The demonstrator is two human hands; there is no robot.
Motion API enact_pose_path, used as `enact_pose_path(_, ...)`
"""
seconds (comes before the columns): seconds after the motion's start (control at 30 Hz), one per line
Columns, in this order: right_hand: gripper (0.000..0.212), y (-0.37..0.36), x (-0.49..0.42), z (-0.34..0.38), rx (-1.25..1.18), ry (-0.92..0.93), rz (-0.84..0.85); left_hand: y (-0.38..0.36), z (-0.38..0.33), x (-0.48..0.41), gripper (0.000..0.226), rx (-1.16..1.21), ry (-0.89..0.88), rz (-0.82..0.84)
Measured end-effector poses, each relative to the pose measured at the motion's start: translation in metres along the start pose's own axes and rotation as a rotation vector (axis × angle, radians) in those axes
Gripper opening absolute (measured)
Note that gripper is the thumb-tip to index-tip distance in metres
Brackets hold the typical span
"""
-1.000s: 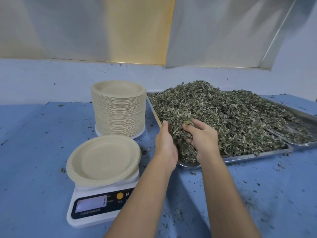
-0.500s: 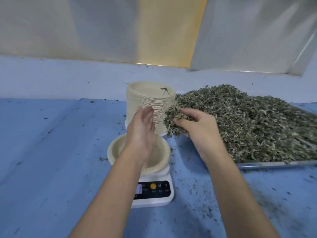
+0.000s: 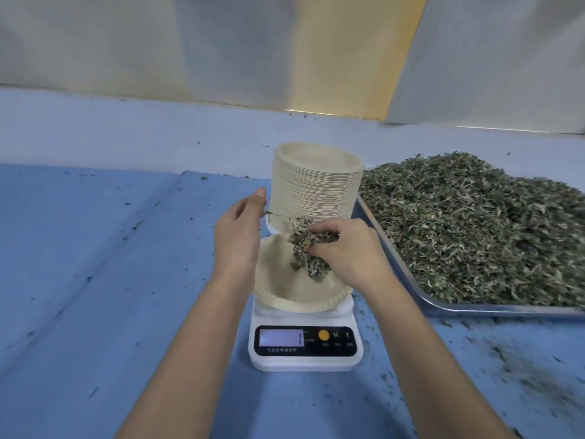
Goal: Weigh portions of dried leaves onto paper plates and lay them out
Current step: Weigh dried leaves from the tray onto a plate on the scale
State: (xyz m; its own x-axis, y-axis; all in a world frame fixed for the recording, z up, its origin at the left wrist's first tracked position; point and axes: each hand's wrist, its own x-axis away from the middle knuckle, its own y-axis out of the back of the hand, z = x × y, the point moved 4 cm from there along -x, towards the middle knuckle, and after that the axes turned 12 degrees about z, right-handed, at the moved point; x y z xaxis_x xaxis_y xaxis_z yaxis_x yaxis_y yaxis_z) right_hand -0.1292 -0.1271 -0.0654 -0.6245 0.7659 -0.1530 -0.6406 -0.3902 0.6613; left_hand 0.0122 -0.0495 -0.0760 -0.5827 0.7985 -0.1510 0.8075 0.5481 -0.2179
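Right hand (image 3: 351, 251) has brought leaf clump (image 3: 305, 248), hanging downward, over the plate (image 3: 285, 289).

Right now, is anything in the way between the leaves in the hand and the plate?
Nothing visible. The right hand holds the leaves right over the plate; the left hand is off to the plate's left side.

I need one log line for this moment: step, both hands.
step: portioning | right hand: grips clump of dried leaves over paper plate on scale | left hand: open, at plate's left side
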Motion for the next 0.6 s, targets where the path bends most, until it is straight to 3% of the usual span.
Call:
enact_pose_path(0.23, 0.034, -0.01, 0.005, 0.01, 0.191, 0.001, 0.105, 0.009, 0.004, -0.003, 0.027, -0.084, -0.025, -0.073)
enact_pose_path(0.3, 0.035, -0.011, 0.005, 0.011, 0.237, -0.004, 0.118, 0.011, 0.005, -0.004, 0.02, -0.11, -0.039, -0.095)
enact_pose_path(0.6, 0.033, -0.022, 0.006, 0.01, 0.34, -0.015, 0.24, 0.016, 0.007, -0.004, 0.027, -0.06, -0.011, -0.156)
